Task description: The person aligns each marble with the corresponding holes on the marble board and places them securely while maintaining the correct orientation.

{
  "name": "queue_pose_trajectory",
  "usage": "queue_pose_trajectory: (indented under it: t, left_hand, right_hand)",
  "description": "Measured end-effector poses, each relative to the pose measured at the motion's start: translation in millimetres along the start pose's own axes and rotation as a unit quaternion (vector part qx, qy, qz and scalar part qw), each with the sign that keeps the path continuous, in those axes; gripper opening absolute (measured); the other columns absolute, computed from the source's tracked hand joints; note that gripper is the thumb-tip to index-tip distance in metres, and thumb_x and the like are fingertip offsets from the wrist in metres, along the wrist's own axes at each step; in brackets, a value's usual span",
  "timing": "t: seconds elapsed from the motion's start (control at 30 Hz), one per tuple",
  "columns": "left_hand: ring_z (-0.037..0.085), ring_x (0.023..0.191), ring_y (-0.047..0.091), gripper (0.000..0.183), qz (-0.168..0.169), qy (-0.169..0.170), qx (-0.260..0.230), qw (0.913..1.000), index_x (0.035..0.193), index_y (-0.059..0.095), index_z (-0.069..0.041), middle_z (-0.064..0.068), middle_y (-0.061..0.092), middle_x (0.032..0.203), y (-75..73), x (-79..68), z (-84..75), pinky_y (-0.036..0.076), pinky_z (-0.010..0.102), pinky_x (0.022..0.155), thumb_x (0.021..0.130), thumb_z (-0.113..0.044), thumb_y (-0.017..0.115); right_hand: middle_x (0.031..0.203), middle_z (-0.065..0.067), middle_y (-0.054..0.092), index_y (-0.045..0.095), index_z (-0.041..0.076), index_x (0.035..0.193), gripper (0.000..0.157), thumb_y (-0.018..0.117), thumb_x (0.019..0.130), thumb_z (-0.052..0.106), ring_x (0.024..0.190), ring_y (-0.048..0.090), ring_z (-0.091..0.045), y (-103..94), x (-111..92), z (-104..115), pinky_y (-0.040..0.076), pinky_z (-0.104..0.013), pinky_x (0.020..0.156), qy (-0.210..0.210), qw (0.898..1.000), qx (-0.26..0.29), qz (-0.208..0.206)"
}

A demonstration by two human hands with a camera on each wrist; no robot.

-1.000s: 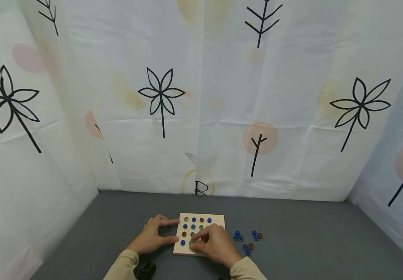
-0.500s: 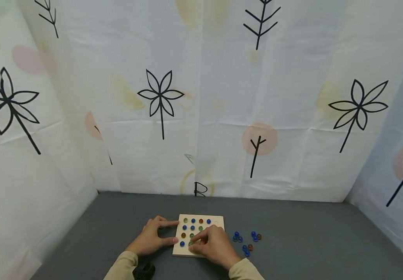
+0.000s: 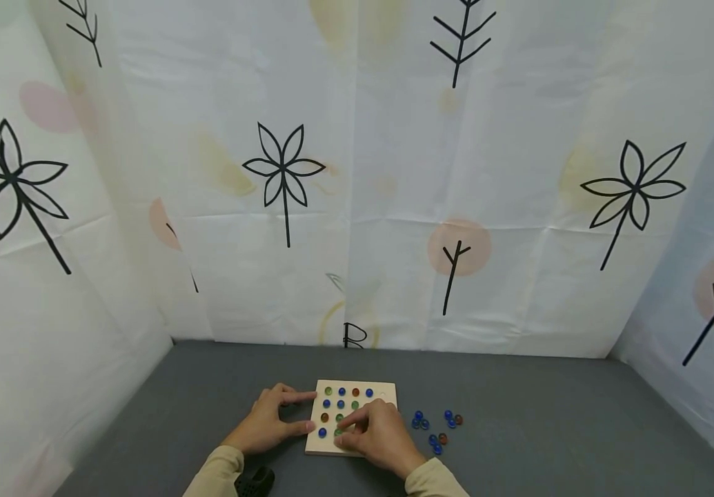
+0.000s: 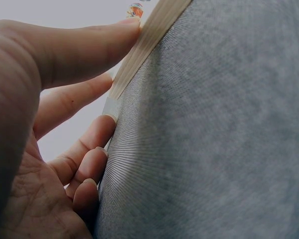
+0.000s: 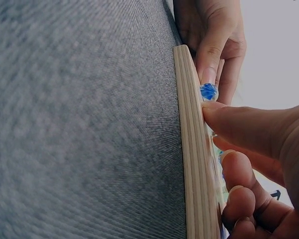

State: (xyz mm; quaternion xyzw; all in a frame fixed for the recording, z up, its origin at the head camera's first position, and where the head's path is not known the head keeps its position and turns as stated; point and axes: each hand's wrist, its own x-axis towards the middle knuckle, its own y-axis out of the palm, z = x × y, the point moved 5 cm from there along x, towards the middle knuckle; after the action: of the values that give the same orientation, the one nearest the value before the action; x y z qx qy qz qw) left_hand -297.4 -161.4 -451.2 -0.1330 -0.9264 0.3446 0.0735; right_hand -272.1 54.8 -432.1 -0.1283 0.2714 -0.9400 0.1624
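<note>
A pale wooden board [image 3: 388, 388] lies on the grey table, with rows of blue, green and brown glass marbles set in it. At its left edge rests my left hand [image 3: 270, 417], thumb and index finger stretched out and touching the wood; the other fingers are bent beside it in the left wrist view. My right hand [image 3: 381, 435] is over the board's front right part and hides some of it. Its thumb and index finger pinch a green marble [image 3: 337, 433] in the front row, beside a blue marble [image 5: 209, 91] at the left corner.
To the right of the board, loose marbles lie in three small clusters: a blue cluster [image 3: 420, 420], a blue and brown cluster [image 3: 453, 419] and a nearer mixed cluster [image 3: 437, 442]. A black object [image 3: 256, 482] shows by the left sleeve. White patterned cloth [image 3: 394, 172] encloses the table.
The whole view has shifted slightly. Both hands keep their places at the board, and the marbles lie as before.
</note>
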Motion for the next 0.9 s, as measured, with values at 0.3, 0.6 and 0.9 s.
queue_pose_trajectory:
  t: [0.3, 0.6, 0.9]
  left_hand:
    - [0.023, 0.106, 0.042, 0.053, -0.004, -0.007, 0.006, 0.9999, 0.133, 0.07, -0.027, -0.001, 0.053, 0.114, -0.2, 1.6, 0.6, 0.037, 0.056, 0.088, 0.085, -0.045, 0.082]
    - [0.023, 0.105, 0.042, 0.053, -0.007, -0.009, 0.005, 0.9999, 0.133, 0.07, -0.026, 0.0, 0.053, 0.113, -1.0, 0.1, 0.5, 0.036, 0.056, 0.088, 0.085, -0.044, 0.082]
    - [0.024, 0.106, 0.043, 0.053, -0.003, -0.005, 0.002, 1.0, 0.133, 0.07, -0.025, 0.0, 0.054, 0.115, -0.3, 1.0, 2.1, 0.037, 0.059, 0.088, 0.085, -0.043, 0.083]
  right_hand:
    - [0.058, 0.008, 0.063, 0.084, 0.008, 0.088, 0.012, 0.087, 0.078, 0.014, 0.052, 0.054, -0.005, -0.8, -0.2, 1.1, 0.041, -0.023, 0.047, -0.004, 1.0, 0.001, -0.003]
    - [0.059, 0.008, 0.063, 0.083, 0.007, 0.087, 0.012, 0.088, 0.077, 0.013, 0.053, 0.054, -0.005, -2.1, -0.9, 2.5, 0.041, -0.023, 0.047, -0.001, 1.0, -0.002, -0.004]
    - [0.059, 0.009, 0.062, 0.083, 0.007, 0.087, 0.013, 0.088, 0.077, 0.013, 0.053, 0.053, -0.004, -3.9, -2.0, 3.7, 0.039, -0.022, 0.047, 0.003, 1.0, -0.009, -0.002]
